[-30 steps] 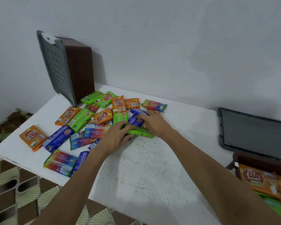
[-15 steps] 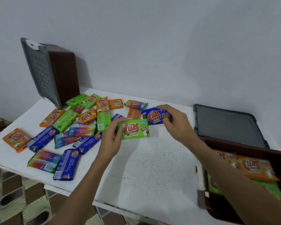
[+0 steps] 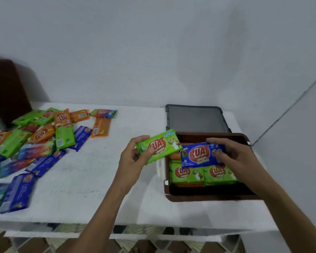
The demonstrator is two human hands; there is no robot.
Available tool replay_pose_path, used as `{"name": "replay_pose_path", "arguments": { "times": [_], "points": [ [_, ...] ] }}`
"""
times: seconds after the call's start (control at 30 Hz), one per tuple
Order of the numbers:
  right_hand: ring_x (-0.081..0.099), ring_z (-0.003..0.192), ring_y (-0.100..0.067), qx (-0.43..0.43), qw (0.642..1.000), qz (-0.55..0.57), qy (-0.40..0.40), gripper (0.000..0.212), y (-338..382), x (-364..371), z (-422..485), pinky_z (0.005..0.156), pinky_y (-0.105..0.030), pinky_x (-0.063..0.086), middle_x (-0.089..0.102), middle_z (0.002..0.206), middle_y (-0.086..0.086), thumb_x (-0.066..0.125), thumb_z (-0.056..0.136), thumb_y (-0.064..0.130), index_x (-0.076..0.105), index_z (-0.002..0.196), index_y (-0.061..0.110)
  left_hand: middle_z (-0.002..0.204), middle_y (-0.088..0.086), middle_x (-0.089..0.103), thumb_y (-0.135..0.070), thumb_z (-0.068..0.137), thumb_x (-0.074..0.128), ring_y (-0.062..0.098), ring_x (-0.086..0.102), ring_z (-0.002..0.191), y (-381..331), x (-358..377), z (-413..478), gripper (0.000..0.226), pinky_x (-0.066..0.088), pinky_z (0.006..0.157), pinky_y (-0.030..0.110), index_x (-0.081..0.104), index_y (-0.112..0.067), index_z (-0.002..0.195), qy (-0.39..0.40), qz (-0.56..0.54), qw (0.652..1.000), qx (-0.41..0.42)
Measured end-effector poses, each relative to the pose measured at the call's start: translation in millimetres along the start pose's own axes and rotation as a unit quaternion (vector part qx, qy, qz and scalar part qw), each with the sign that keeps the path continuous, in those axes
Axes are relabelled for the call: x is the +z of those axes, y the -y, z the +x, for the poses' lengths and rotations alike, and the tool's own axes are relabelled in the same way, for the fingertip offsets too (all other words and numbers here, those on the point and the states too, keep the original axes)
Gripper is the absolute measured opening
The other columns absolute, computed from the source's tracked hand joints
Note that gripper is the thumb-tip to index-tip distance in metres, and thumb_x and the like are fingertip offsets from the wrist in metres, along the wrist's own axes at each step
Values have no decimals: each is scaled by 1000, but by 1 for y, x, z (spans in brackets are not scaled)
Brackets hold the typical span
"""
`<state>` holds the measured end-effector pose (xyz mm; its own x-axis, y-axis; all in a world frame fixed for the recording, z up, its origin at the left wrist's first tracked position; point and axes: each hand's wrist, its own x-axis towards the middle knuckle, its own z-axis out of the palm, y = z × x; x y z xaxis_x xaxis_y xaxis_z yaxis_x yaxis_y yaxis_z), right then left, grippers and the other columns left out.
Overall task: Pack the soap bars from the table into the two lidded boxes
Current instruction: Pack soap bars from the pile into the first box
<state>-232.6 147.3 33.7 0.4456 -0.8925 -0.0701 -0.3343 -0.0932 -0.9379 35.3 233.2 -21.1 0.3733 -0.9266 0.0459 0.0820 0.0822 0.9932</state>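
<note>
As the right hand holds it, blue soap overhangs the box.

I see a green soap bar and a blue soap bar, both red-logoed; brown box, dark grey lid; loose bars orange, green, blue, rainbow; white, black-speckled worktop.

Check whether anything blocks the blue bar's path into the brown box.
Nothing visible does. The right hand holds the blue soap bar over the open brown box, its lid laid back; green bars lie beneath it.
</note>
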Motion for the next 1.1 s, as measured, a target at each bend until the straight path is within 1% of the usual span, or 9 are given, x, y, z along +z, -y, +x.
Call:
{"name": "replay_pose_path", "arguments": {
  "times": [0.1, 0.27, 0.43, 0.57, 0.67, 0.73, 0.87, 1.0, 1.1],
  "points": [
    [66, 108, -13, 47, 998, 7, 32, 32, -22, -7, -5, 73, -37, 62, 63, 120, 6, 62, 87, 23, 66, 118, 33, 109, 2, 69, -20, 89, 63, 15, 68, 100, 7, 21, -4, 30, 57, 73, 26, 58, -22, 119, 12, 8, 1000, -13],
    [67, 107, -16, 89, 993, 42, 68, 25, -47, 15, 9, 73, -34, 61, 62, 125, -5, 59, 94, 11, 66, 113, 26, 109, -5, 67, -19, 91, 61, 7, 66, 100, 10, 41, -4, 27, 55, 65, 20, 57, -25, 117, 1, 19, 1000, -21],
    [55, 112, -10, 19, 965, -257, 53, 31, -53, 35, 19, 71, -13, 54, 55, 131, 0, 55, 98, 21, 58, 128, 25, 114, -7, 64, -24, 90, 61, 8, 65, 102, 10, 43, -4, 29, 56, 64, 21, 56, -27, 119, -15, 47, 998, -35],
    [51, 119, -14, -2, 940, -334, 68, 37, -57, 32, 16, 88, -26, 54, 53, 134, -3, 56, 97, 27, 54, 134, 27, 116, -6, 63, -25, 90, 60, 13, 64, 105, 8, 45, -5, 31, 57, 66, 20, 55, -26, 121, -19, 68, 997, -37],
    [57, 111, -11, -18, 963, -268, 23, 37, -49, 27, 11, 78, -24, 59, 56, 123, 0, 55, 97, 28, 52, 134, 25, 114, -10, 63, -23, 91, 59, 5, 64, 103, 4, 47, -6, 27, 56, 66, 19, 55, -29, 117, 7, 68, 997, -37],
    [66, 100, -13, -32, 988, -151, -15, 37, -37, 23, 10, 71, -26, 61, 64, 107, 5, 55, 97, 24, 51, 133, 24, 114, -12, 63, -22, 91, 59, 3, 64, 104, 0, 49, -6, 27, 57, 67, 21, 56, -28, 118, 41, 69, 996, -39],
    [71, 96, -14, 22, 994, 103, 41, 36, -18, 14, 9, 67, -27, 60, 73, 97, -4, 53, 98, 13, 53, 129, 33, 116, -12, 64, -22, 92, 59, 2, 63, 106, -6, 62, -5, 28, 58, 71, 26, 56, -29, 119, 114, 68, 990, -57],
    [71, 100, -25, 17, 986, 162, 46, 27, -21, -1, 3, 74, -37, 60, 74, 105, -10, 54, 97, 9, 64, 120, 18, 121, -10, 63, -33, 91, 58, 10, 64, 108, -7, 73, -1, 32, 60, 77, 31, 52, -37, 122, 138, 135, 981, -32],
    [72, 97, -27, 11, 991, 134, 7, 23, -31, -24, -3, 78, -48, 59, 73, 106, -11, 56, 96, 8, 66, 115, 16, 120, -14, 60, -40, 92, 54, 1, 61, 106, -1, 77, 2, 34, 57, 75, 19, 50, -38, 125, 112, 259, 958, 39]
  ]
}}
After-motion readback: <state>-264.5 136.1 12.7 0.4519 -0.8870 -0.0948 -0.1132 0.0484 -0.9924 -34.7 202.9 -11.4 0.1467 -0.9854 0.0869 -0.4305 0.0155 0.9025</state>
